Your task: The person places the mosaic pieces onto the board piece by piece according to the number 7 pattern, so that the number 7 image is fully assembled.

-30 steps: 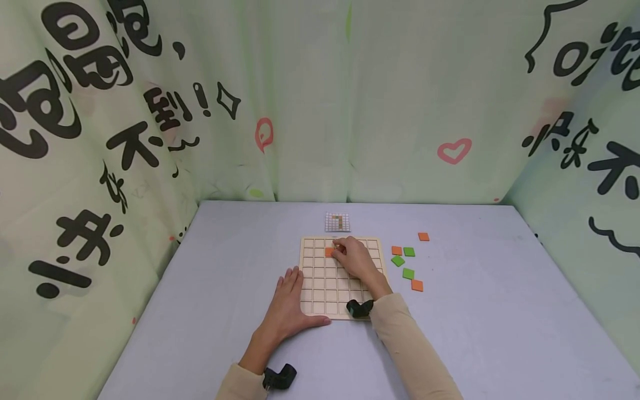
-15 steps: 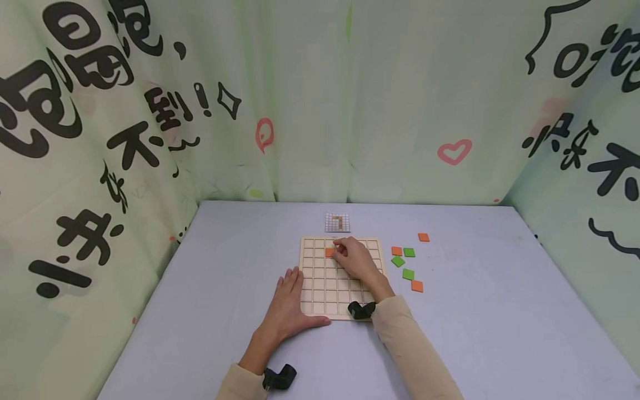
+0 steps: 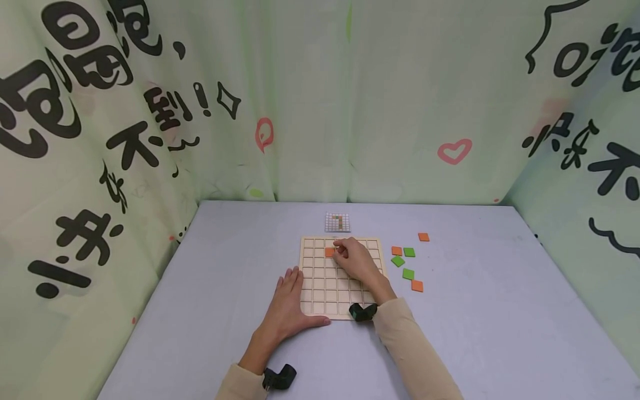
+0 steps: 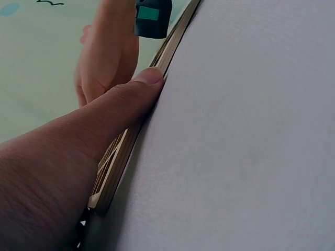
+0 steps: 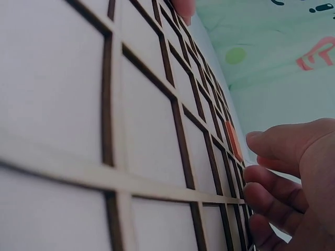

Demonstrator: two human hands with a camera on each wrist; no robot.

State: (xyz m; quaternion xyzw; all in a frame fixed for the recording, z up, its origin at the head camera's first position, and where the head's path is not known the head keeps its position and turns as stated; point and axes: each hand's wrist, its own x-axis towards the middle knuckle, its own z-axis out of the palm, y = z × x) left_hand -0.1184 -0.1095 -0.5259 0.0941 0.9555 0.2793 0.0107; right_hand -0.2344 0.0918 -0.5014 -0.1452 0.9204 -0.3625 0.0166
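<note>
A square wooden grid board (image 3: 320, 283) lies on the table, with an orange square tile (image 3: 329, 252) in a cell near its far side. My left hand (image 3: 290, 305) rests at the board's near left corner, fingers along the left edge and thumb on the near edge. My right hand (image 3: 356, 260) is over the far part of the board, its bent fingers and thumb right beside the orange tile. In the right wrist view, the thumb tip is close to that tile (image 5: 233, 140). I cannot tell whether a tile is between the right fingertips.
Right of the board lie loose orange tiles (image 3: 424, 236) and green tiles (image 3: 408, 274). A small card (image 3: 337, 222) with a printed grid pattern sits beyond the board. Printed curtains (image 3: 390, 111) stand behind the table and at both sides.
The right wrist and forearm have shifted slightly to the right, while the right fingers stay at the same spot. The left hand, board and tiles are unmoved.
</note>
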